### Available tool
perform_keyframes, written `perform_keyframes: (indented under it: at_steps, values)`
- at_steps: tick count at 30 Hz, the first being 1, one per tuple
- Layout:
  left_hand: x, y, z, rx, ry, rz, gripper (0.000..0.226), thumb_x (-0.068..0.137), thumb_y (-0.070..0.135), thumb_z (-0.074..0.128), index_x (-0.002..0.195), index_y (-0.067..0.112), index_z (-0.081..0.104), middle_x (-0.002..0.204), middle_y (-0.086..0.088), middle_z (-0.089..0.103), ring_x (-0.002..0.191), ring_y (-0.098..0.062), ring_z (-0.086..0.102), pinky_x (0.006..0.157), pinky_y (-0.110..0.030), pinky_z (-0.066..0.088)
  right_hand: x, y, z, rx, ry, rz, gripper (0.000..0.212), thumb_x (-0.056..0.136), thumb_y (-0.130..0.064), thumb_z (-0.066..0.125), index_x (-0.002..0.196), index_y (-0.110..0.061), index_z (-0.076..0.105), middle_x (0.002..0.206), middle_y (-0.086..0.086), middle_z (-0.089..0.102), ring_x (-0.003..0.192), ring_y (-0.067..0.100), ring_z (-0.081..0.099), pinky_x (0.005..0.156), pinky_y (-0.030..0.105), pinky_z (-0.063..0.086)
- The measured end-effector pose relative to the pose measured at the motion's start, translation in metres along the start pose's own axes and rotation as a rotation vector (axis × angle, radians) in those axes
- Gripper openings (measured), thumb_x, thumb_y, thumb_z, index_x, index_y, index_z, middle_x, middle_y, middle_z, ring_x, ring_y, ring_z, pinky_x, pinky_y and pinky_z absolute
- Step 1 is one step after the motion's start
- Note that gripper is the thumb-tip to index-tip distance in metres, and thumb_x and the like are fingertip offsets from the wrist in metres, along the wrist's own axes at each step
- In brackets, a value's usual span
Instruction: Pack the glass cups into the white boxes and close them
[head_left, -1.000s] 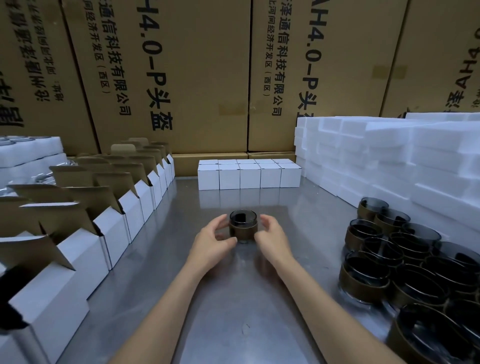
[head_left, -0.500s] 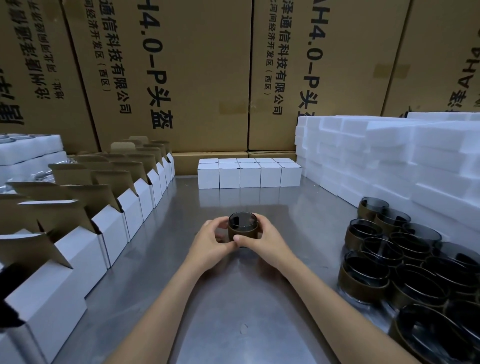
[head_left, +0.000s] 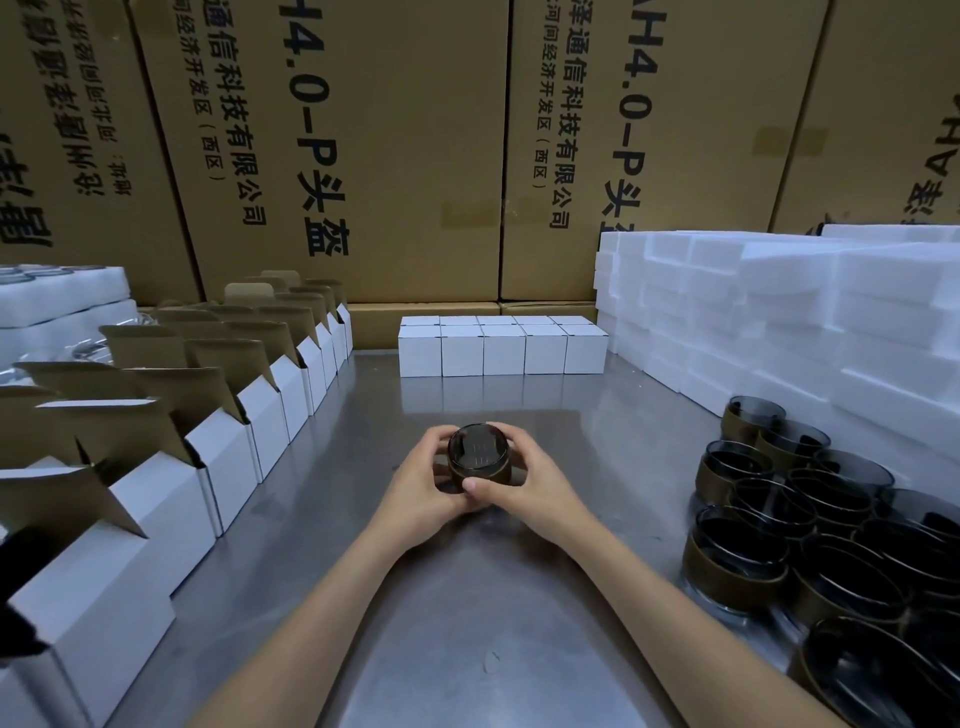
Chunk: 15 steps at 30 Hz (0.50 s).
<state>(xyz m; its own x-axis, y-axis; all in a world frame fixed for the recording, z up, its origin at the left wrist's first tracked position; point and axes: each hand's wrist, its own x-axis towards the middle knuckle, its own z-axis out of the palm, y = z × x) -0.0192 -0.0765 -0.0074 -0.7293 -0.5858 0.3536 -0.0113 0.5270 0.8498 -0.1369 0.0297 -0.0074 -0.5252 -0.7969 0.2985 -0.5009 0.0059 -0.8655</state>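
Here, both hands' fingers (head_left: 511, 441) wrapped round one glass cup (head_left: 478, 457); five closed white boxes (head_left: 503, 349) behind.

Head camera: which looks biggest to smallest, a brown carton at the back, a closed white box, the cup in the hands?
1. Brown carton.
2. Closed white box and held cup: look alike; the cup is nearer, so unsure.

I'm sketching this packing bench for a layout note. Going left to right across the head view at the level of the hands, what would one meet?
Row of open white boxes → left hand → held glass cup → right hand → bare metal table → cluster of unpacked glass cups.
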Motion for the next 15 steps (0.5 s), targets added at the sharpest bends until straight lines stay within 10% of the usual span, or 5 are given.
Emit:
perform_keyframes:
  at_steps: [15]
  values:
    - [0.000, -0.003, 0.005, 0.102, 0.098, 0.175, 0.067, 0.062, 0.009, 0.086, 0.104, 0.041, 0.044, 0.115, 0.002, 0.053, 0.107, -0.017, 0.058, 0.090, -0.045, 0.050, -0.009, -0.018, -0.010, 0.329, -0.062, -0.043, 0.051, 0.083, 0.018, 0.052, 0.120, -0.017, 0.058, 0.115, 0.005, 0.062, 0.100, 0.011, 0.059, 0.079, 0.014, 0.048]
